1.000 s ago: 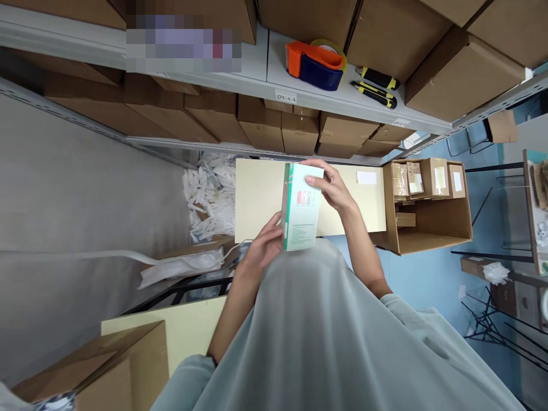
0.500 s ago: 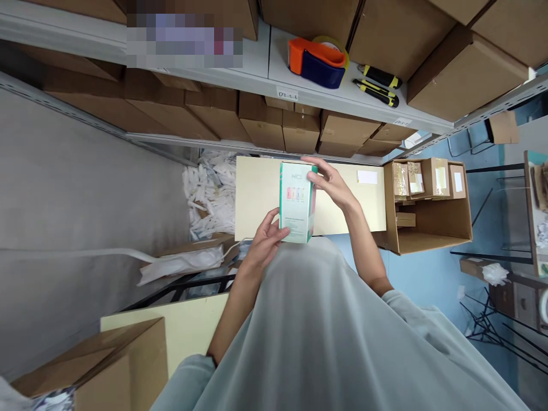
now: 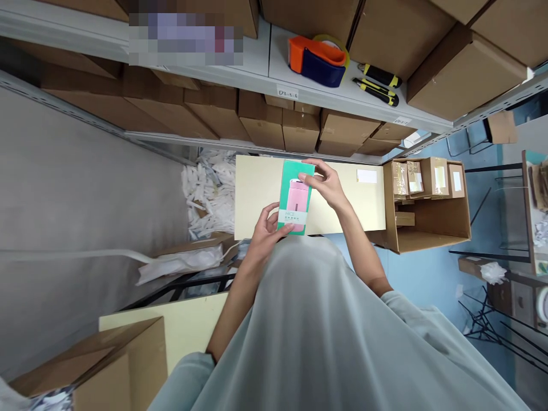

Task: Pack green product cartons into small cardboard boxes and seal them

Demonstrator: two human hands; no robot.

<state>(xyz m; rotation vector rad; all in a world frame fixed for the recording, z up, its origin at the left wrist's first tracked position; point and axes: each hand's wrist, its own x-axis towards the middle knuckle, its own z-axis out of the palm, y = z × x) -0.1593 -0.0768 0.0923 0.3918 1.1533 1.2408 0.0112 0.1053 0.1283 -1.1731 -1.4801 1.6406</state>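
A green product box (image 3: pixel 296 197) with a pink device printed on its face is held up between my hands, above the cream tabletop (image 3: pixel 257 188). My left hand (image 3: pixel 269 228) grips its lower left corner, thumb across the front. At the upper right edge, my right hand (image 3: pixel 323 181) pinches it, with the thumb on the front and the fingers behind. The back of the box is hidden from me. A small white label (image 3: pixel 367 176) lies on the tabletop to the right.
An open carton (image 3: pixel 428 235) with several small boxes stands at the right. Above, a shelf (image 3: pixel 342 103) carries cartons, a tape dispenser (image 3: pixel 317 60) and utility knives (image 3: pixel 379 83). White packets (image 3: pixel 212 197) are piled at the left. Another carton (image 3: pixel 143 354) sits lower left.
The box has been turned in my hands: a white face with small coloured pictures showed before, and now the green face with the pink device shows. Both hands keep hold of it.
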